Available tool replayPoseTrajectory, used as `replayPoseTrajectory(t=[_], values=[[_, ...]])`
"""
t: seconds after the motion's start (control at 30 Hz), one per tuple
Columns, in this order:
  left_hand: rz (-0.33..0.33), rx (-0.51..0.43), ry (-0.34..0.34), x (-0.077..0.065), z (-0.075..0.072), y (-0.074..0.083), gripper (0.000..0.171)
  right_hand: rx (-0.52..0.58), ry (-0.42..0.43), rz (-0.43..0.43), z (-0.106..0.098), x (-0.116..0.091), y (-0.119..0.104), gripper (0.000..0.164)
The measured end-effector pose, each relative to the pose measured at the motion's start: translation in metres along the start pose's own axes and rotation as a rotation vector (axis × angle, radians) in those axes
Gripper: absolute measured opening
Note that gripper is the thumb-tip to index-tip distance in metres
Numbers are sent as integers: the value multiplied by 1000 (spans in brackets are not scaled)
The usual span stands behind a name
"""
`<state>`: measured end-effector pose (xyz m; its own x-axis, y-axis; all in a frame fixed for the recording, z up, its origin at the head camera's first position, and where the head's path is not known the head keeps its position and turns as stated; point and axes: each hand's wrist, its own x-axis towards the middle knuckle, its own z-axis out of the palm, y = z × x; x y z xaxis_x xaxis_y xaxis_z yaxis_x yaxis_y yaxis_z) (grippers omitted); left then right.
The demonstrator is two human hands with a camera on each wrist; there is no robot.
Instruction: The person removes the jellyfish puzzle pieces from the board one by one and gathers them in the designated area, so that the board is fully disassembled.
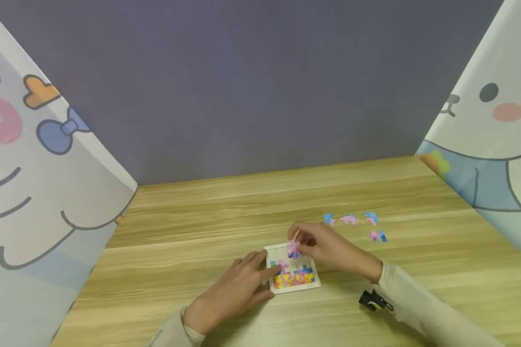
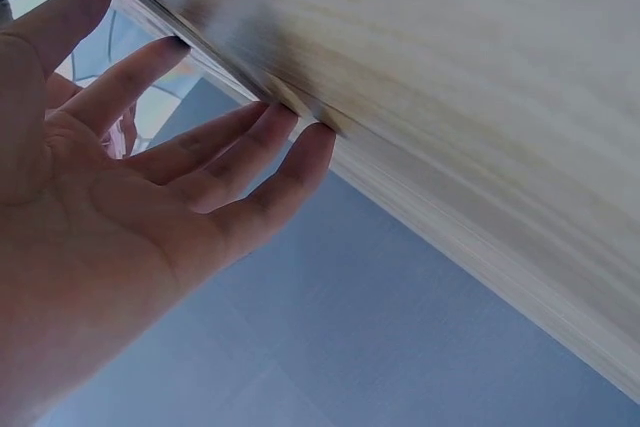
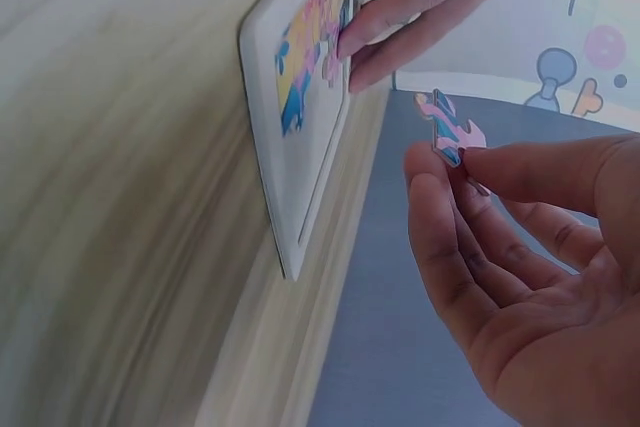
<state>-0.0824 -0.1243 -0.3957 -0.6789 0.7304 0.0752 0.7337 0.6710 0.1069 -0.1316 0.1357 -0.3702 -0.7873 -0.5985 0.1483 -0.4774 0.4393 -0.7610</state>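
A white-framed jigsaw tray (image 1: 297, 289) lies on the wooden table, several yellow, pink and blue pieces (image 1: 304, 275) fitted along its near side. At the tray's left edge rests my left hand (image 1: 234, 289), with one finger reaching over onto a pink piece (image 1: 282, 266). The left wrist view shows that hand's fingers (image 2: 290, 172) spread and only slightly bent. Between thumb and fingertips, my right hand (image 1: 330, 248) pinches a pink and blue puzzle piece (image 1: 293, 247) above the tray's far part. In the right wrist view this puzzle piece (image 3: 458, 132) is apart from the tray (image 3: 262, 97).
Beyond the right hand lie loose puzzle pieces: a row of three with a pink one (image 1: 349, 220) in the middle, and more pink and blue (image 1: 377, 236) nearer. A black device (image 1: 371, 301) sits at the right sleeve. A grey panel (image 1: 260, 96) stands behind the table.
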Motion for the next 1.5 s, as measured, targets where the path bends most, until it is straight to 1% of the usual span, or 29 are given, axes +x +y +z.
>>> replayPoseTrajectory(t=[0.17,0.37,0.43,0.63,0.9,1.07,1.3,1.5], values=[[2,9,-1,2,0,0,50,-5,20,9,-7,-5,-1,25],[7,14,-15,5,1,1,52,-78,64,4,-16,-9,-1,22],[2,19,-17,4,1,1,51,-83,70,4,-18,-9,-2,21],[2,36,-2,3,1,0,52,-97,94,-11,-25,-13,-1,20],[-8,23,-1,1,1,3,53,-151,155,-15,-33,-29,5,25],[-18,25,-7,0,0,2,52,-184,204,-19,-43,-38,10,28],[-27,28,-15,1,0,2,51,-237,224,-7,-62,-44,12,27],[-31,25,-17,1,1,2,51,-280,270,-17,-75,-49,18,29]])
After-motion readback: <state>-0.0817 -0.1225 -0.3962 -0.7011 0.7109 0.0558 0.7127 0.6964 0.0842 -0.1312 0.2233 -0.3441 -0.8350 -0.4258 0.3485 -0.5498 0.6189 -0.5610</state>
